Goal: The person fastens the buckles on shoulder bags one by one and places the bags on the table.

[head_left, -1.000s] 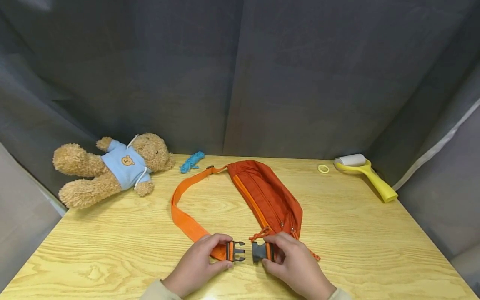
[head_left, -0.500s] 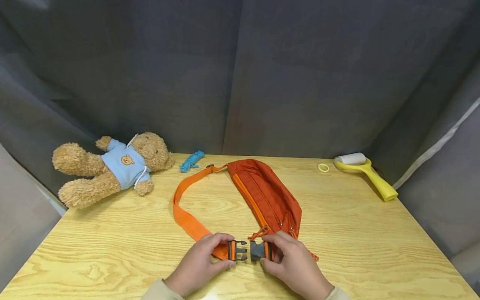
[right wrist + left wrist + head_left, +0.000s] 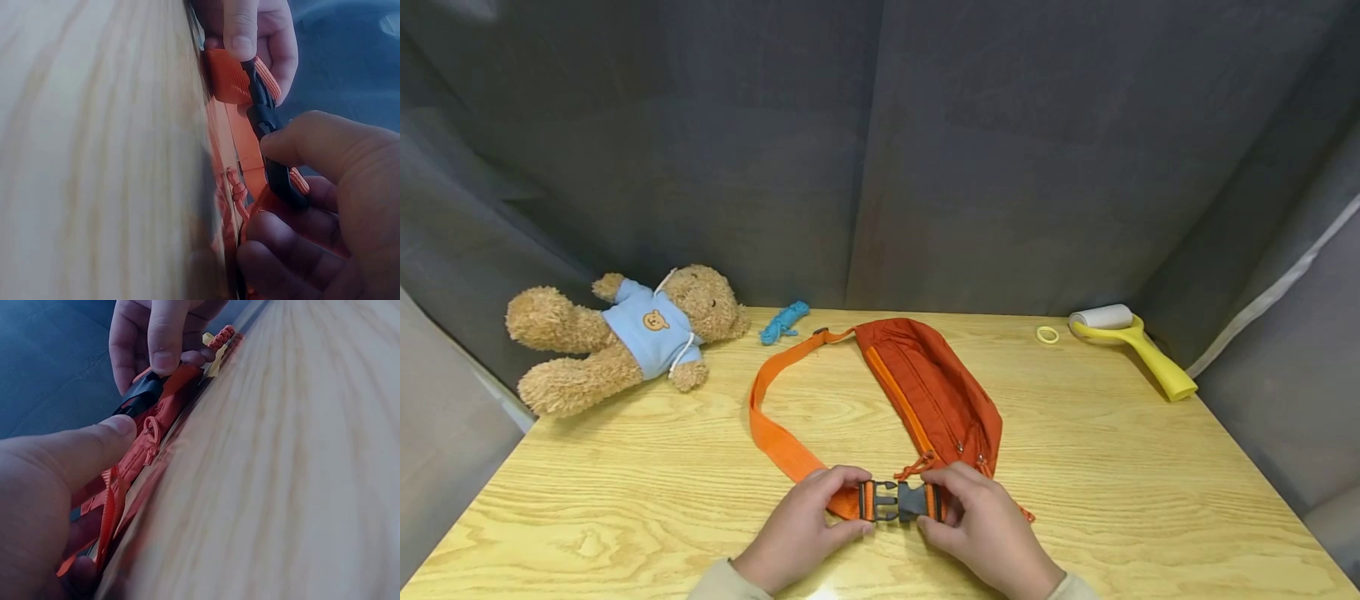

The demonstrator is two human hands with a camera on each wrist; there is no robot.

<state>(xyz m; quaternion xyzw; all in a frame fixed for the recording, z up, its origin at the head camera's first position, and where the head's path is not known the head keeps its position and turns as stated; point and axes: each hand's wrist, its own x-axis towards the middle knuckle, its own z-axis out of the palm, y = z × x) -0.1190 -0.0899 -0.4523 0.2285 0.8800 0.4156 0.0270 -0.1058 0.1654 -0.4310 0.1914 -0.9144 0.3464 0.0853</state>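
Note:
An orange-red waist bag (image 3: 936, 392) lies on the table, its orange strap (image 3: 775, 437) looping out to the left. My left hand (image 3: 808, 521) pinches the pronged half of the black buckle (image 3: 885, 502) between thumb and fingers. Facing it, my right hand (image 3: 992, 521) grips the socket half (image 3: 913, 502). The prong tips meet the socket's mouth, while most of each prong still shows outside. In the right wrist view the black buckle (image 3: 265, 115) spans both hands in one line. Part of the strap is hidden behind my left fingers.
A teddy bear (image 3: 658, 333) in a blue top lies at the back left. Beside it is a bundle of blue cord (image 3: 785, 323). A small yellow ring (image 3: 1047, 335) and a yellow-handled lint roller (image 3: 1142, 354) lie at the back right. Dark curtains (image 3: 865, 158) enclose the table.
Both hands have drawn slightly closer together. The gap between the buckle halves has narrowed until the prong tips reach the socket. The strap has shifted a little to the right.

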